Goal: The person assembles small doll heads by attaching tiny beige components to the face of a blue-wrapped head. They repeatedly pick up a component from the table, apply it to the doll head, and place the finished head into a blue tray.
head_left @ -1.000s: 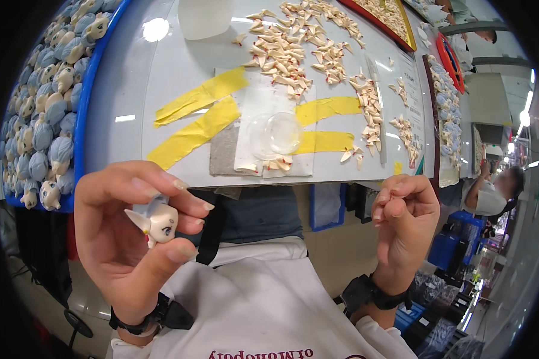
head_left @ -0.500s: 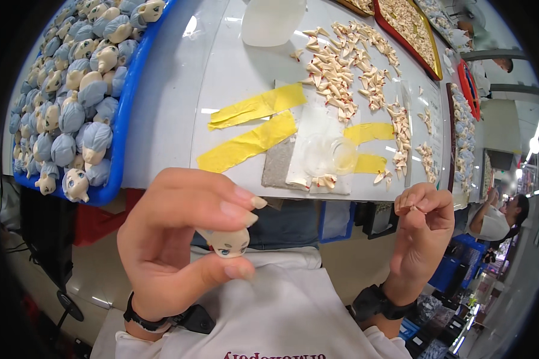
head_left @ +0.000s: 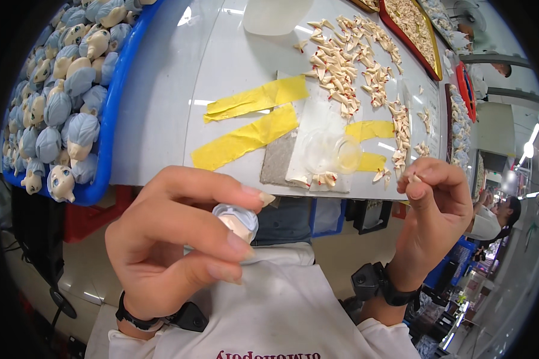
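White table [head_left: 156,119] in a bright workroom; clear dish [head_left: 329,152] on it taken as reference point for all positions.

Left hand [head_left: 167,239]: thumb and fingers curled around one small doll head [head_left: 236,222], light blue hair uppermost, middle finger crossing in front of it; face mostly hidden. Head sits left of the dish and nearer the body, off the table edge.

Right hand [head_left: 437,191]: thumb and index tips nearly together, a small pale piece [head_left: 414,178] pinched between them; too small to identify. Position: right of the dish, slightly nearer the body.

Black strap [head_left: 386,287] on the right wrist; similar one on the left.

White paper [head_left: 305,122] lies under the dish, over a grey board [head_left: 275,161]. Yellow tape [head_left: 254,99] runs in two strips left of the dish, two shorter ones right. Pointed cream pieces [head_left: 338,75], some red-tipped, lie scattered beyond the dish and to its right; a few sit just on its near side.

Blue tray [head_left: 109,113], well left of the dish, is full of similar heads. Red tray [head_left: 430,63], far beyond the dish to the right, holds more cream pieces. Another person [head_left: 491,218] is well off to its right.
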`<action>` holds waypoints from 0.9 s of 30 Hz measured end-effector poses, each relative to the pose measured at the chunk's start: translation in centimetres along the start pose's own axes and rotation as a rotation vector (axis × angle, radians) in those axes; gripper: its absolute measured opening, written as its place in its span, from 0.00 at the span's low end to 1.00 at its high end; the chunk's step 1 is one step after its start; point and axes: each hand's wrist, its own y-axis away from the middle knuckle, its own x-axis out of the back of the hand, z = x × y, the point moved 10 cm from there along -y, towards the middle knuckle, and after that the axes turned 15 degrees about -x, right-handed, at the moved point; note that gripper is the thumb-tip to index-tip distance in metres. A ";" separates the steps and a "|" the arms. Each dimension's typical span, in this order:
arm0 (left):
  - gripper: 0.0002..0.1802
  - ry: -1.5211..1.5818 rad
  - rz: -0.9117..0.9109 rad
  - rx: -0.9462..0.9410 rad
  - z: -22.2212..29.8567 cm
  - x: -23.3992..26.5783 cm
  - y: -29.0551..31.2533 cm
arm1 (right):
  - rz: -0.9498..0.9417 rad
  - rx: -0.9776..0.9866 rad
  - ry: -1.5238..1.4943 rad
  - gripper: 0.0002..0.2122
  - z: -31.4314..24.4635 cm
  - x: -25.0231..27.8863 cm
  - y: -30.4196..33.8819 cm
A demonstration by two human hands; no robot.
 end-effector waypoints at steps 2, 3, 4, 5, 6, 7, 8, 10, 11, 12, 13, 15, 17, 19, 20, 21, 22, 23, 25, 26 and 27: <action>0.19 0.048 0.041 0.031 -0.2 -0.1 0.0 | -0.012 0.058 0.086 0.09 -0.5 -1.4 -0.1; 0.20 0.069 0.065 0.049 -0.3 -0.2 0.0 | -0.018 0.087 0.128 0.09 -0.8 -1.9 -0.1; 0.21 0.080 0.097 0.075 -0.4 -0.3 -0.2 | -0.019 0.146 0.237 0.08 -1.3 -2.4 0.0; 0.21 0.084 0.100 0.086 -0.4 -0.3 -0.1 | -0.043 0.207 0.296 0.08 -1.7 -2.9 0.0; 0.22 0.087 0.103 0.097 -0.4 -0.4 -0.1 | -0.067 0.267 0.355 0.08 -2.2 -3.4 0.0; 0.23 0.084 0.078 0.095 -0.4 -0.4 0.1 | -0.090 0.327 0.415 0.08 -2.5 -3.9 0.1; 0.23 0.078 0.054 0.089 -0.3 -0.6 0.1 | -0.085 0.348 0.437 0.07 -2.6 -4.3 0.1; 0.23 0.064 0.010 0.069 0.0 -0.8 0.1 | -0.064 0.412 0.516 0.08 -3.1 -5.4 0.4; 0.22 0.042 -0.011 0.040 0.2 -0.9 -0.1 | -0.048 0.455 0.571 0.08 -3.4 -5.9 0.6; 0.22 0.021 -0.031 0.010 0.4 -1.0 -0.2 | -0.026 0.520 0.664 0.09 -3.8 -6.3 1.0; 0.22 -0.016 -0.047 -0.035 0.5 -1.0 -0.4 | -0.012 0.556 0.693 0.09 -4.0 -6.5 1.1; 0.21 -0.058 -0.059 -0.081 0.6 -0.9 -0.6 | 0.029 0.626 0.756 0.09 -4.4 -6.7 1.6; 0.21 -0.070 -0.057 -0.077 0.5 -0.9 -0.8 | 0.019 0.613 0.741 0.09 -4.4 -6.7 1.7; 0.22 -0.076 -0.056 -0.063 0.4 -1.0 -0.9 | 0.005 0.616 0.743 0.09 -4.5 -7.1 1.5; 0.23 -0.037 -0.001 -0.020 0.1 -1.0 -0.8 | 0.005 0.611 0.734 0.09 -4.5 -7.1 1.5; 0.24 0.005 0.055 0.021 -0.2 -1.0 -0.7 | 0.006 0.605 0.726 0.09 -4.4 -7.0 1.5; 0.26 0.084 0.173 0.095 -0.6 -1.1 -0.3 | 0.010 0.593 0.701 0.09 -4.2 -6.8 1.4; 0.27 0.127 0.239 0.136 -0.9 -1.1 -0.1 | -0.011 0.551 0.628 0.08 -4.1 -6.6 1.2; 0.29 0.178 0.325 0.186 -1.4 -1.2 0.4 | -0.073 0.432 0.429 0.07 -3.8 -5.8 1.4; 0.29 0.174 0.342 0.208 -1.5 -1.3 0.5 | -0.128 0.370 0.340 0.06 -3.7 -5.8 1.8; 0.30 0.170 0.360 0.229 -1.6 -1.3 0.5 | -0.179 0.309 0.249 0.06 -3.6 -5.8 2.1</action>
